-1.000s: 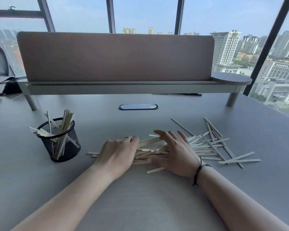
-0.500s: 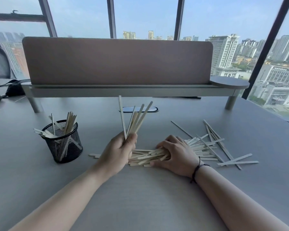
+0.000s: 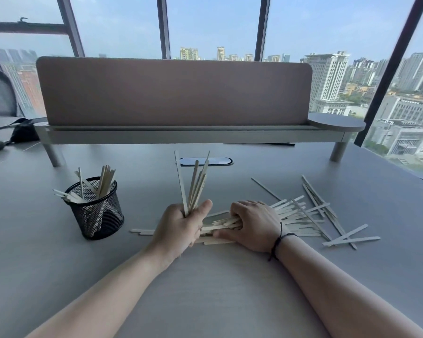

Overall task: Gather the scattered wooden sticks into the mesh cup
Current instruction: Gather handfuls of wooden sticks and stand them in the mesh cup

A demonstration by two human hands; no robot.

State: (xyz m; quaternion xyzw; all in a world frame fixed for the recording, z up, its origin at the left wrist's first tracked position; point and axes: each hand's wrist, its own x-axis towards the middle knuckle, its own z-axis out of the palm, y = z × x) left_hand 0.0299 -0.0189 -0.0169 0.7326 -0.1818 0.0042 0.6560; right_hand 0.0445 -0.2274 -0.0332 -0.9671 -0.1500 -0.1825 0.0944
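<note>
Change: Since a second earlier, the left hand (image 3: 178,228) had gone from lying flat on the pile to standing a bundle (image 3: 193,186) of sticks upright; the right hand (image 3: 252,225) had curled in from spread fingers.
Left grip: fingers and thumb were wrapped round the lower ends of the bundle, which fanned upward.
Right grip: fingers were curled round a clump of sticks lying flat at the near end of the pile (image 3: 300,215).
Sticks: most lay scattered on the bench (image 3: 205,289) to the right of the hands, a few just beside the left wrist; some already stood in the cup (image 3: 97,211).
Cup: it stood upright, left of the left hand and apart from it.
Handling: the sticks looked light, thin and stiff, and smooth enough to slide out of a loose grip; they seemed likely to snap if bent.
Hold: taking a bundle near one end, squeezed so the sticks lay parallel, would probably let the free ends drop into the cup together.
</note>
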